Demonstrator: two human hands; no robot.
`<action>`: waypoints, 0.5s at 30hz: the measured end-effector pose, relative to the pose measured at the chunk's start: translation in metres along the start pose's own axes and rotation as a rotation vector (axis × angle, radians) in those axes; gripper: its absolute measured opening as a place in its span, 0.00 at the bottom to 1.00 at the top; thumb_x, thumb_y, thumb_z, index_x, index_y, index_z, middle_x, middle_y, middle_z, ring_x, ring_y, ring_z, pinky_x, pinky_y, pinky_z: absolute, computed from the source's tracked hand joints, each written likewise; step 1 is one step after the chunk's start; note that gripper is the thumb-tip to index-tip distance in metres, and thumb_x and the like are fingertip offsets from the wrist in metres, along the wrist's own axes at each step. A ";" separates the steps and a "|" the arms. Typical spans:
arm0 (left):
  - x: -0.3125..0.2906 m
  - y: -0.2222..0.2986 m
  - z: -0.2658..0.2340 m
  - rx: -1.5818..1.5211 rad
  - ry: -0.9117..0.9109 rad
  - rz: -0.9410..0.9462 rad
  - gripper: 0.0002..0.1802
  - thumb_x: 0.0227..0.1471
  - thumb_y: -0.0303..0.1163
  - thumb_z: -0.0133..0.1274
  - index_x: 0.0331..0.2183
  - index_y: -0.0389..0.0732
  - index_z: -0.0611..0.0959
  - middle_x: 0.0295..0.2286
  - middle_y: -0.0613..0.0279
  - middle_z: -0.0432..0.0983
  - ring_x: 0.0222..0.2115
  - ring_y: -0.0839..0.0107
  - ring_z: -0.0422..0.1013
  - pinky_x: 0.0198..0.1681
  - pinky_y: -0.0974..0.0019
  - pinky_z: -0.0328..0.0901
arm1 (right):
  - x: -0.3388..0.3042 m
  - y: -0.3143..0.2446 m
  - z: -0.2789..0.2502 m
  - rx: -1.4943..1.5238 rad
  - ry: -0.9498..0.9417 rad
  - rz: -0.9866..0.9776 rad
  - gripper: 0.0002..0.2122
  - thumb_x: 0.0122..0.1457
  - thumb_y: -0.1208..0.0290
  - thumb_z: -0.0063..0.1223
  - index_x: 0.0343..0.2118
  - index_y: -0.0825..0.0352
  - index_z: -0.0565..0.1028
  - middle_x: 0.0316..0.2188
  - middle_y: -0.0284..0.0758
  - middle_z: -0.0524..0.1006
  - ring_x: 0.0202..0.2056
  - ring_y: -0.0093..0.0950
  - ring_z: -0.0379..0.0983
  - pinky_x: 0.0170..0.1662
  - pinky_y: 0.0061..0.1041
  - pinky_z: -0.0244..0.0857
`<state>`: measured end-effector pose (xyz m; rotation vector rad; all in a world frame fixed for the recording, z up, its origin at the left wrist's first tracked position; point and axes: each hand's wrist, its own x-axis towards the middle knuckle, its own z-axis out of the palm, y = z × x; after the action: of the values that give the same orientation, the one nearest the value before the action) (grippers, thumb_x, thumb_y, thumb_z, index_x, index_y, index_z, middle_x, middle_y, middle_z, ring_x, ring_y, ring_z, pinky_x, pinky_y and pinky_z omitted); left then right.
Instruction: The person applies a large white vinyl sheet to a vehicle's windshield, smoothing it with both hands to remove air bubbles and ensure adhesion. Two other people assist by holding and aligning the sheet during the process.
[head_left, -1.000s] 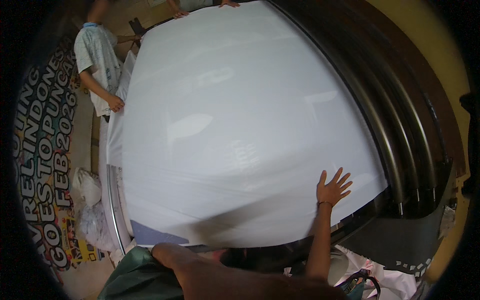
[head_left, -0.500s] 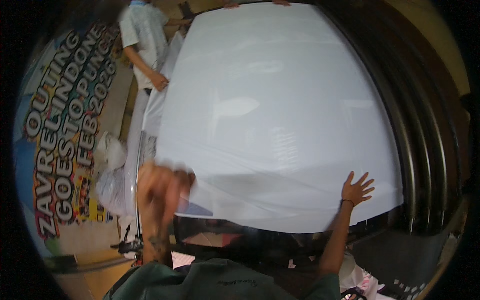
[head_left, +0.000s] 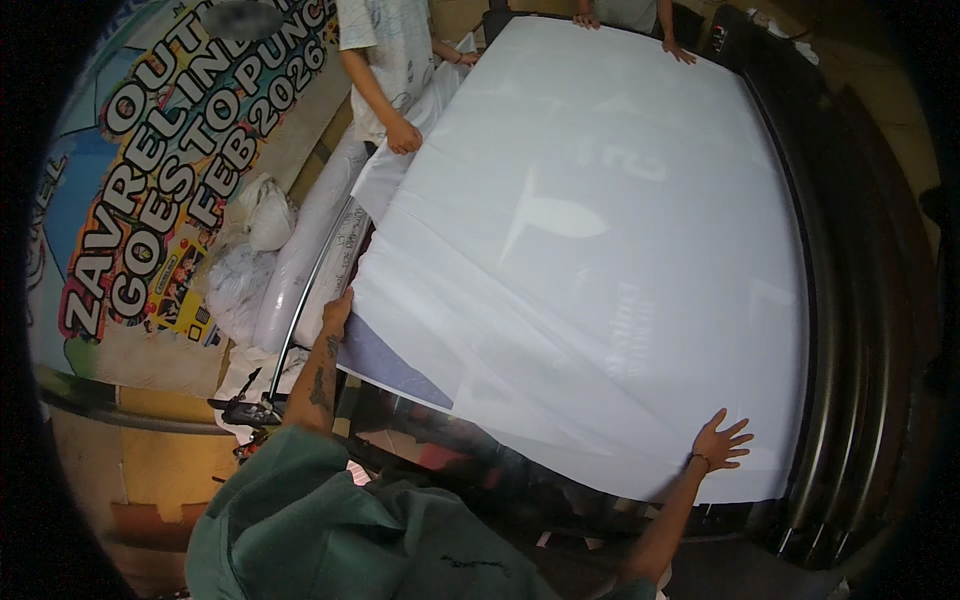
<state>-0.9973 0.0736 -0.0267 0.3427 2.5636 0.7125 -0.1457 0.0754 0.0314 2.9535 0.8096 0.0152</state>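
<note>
A large white fabric sheet (head_left: 600,220) lies over a broad flat surface in front of me, with diagonal creases across its near left part. My left hand (head_left: 338,312) is at the sheet's left edge, its fingers closed on the edge and partly hidden. Beside it, a blue-grey patch (head_left: 395,355) shows at the near left corner, where the white layer lies skewed. My right hand (head_left: 722,442) presses flat on the near right part of the sheet, fingers spread.
A co-worker's hand (head_left: 403,137) is at the left edge; another person's hands (head_left: 680,50) rest on the far edge. Dark rollers (head_left: 845,400) run along the right. To the left are a metal rod (head_left: 305,300), a plastic-wrapped roll (head_left: 310,240), plastic bags (head_left: 268,212) and a printed banner (head_left: 190,170).
My left hand has moved from a blurred position above the near left corner to the sheet's left edge. My right hand stays flat on the sheet. The view has shifted.
</note>
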 end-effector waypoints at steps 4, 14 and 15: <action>0.016 0.010 0.001 -0.208 -0.009 0.185 0.26 0.48 0.50 0.66 0.38 0.36 0.88 0.37 0.52 0.85 0.41 0.58 0.80 0.48 0.60 0.70 | 0.002 0.001 0.002 -0.015 -0.027 0.008 0.40 0.64 0.30 0.23 0.73 0.48 0.44 0.74 0.43 0.40 0.72 0.52 0.34 0.70 0.62 0.29; -0.031 -0.158 -0.103 0.645 0.148 0.433 0.21 0.43 0.44 0.67 0.32 0.36 0.84 0.33 0.45 0.82 0.36 0.47 0.79 0.40 0.48 0.72 | 0.008 0.003 0.006 0.019 0.010 0.008 0.40 0.63 0.29 0.22 0.73 0.48 0.45 0.74 0.40 0.40 0.73 0.51 0.34 0.70 0.62 0.29; -0.047 -0.176 -0.115 0.583 0.124 0.375 0.21 0.43 0.43 0.66 0.34 0.36 0.83 0.34 0.44 0.82 0.37 0.46 0.79 0.41 0.48 0.72 | 0.010 0.003 0.007 0.018 0.011 0.005 0.40 0.63 0.29 0.22 0.73 0.48 0.45 0.74 0.40 0.40 0.73 0.51 0.34 0.70 0.62 0.29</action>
<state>-1.0326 -0.1391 -0.0169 1.0107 2.8162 0.0786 -0.1350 0.0773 0.0251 2.9749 0.8076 0.0253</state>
